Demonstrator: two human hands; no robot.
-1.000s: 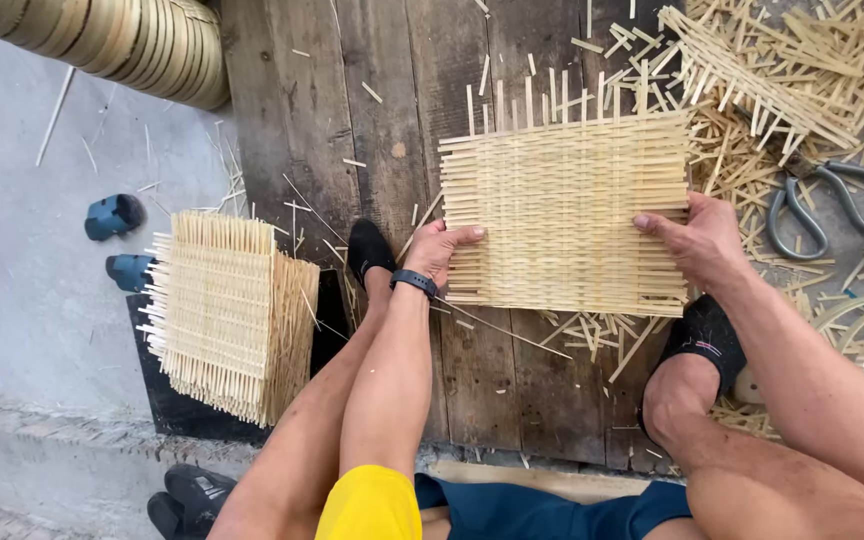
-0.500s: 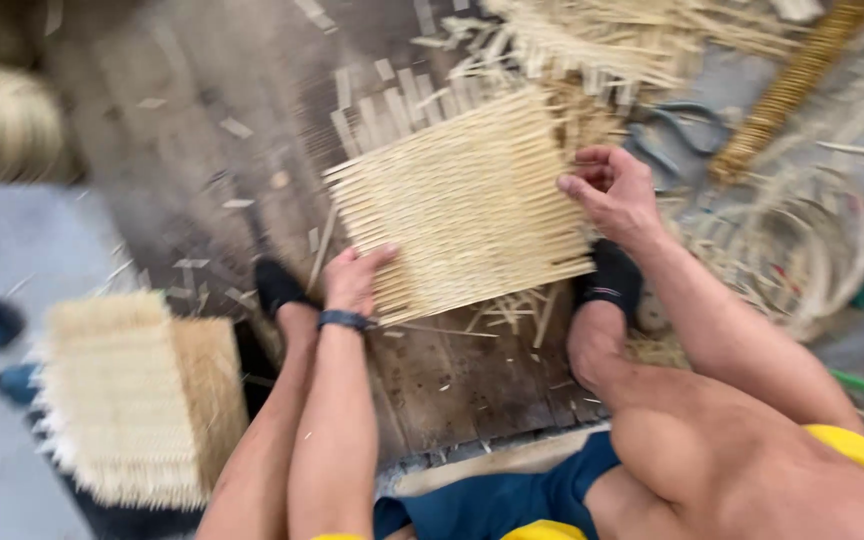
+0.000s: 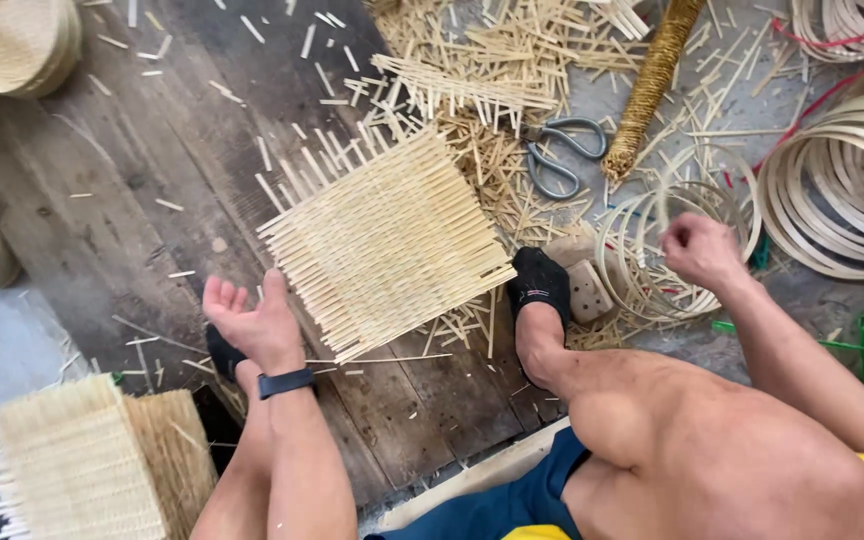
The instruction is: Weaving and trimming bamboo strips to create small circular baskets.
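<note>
Both hands have come off the woven bamboo mat (image 3: 384,245) they were pressing a moment ago. The left hand (image 3: 250,322) now hangs open, palm up and empty, just beside the mat's near-left corner — the right hand (image 3: 700,250) has swung well away to the right, loosely curled with nothing visible in it, above the bamboo hoops (image 3: 652,250). The mat lies released and skewed on the plank floor (image 3: 102,200), a black-socked foot (image 3: 540,285) at its near-right corner. Beyond it lie scissors (image 3: 560,155) among loose bamboo offcuts (image 3: 492,70) — a stack of finished mats (image 3: 82,460) sits near left.
</note>
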